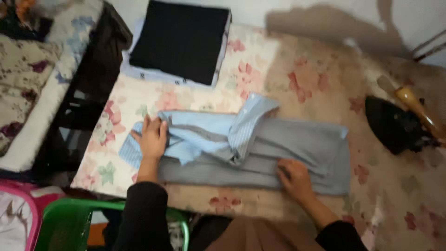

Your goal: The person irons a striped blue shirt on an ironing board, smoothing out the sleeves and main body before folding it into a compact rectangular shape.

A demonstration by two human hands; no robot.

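Head view: blue shirt flat beneath both open-palmed hands, nothing gripped.

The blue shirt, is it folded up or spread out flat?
Folded. The shirt lies in a narrow band with layers doubled over, both hands pressing it.
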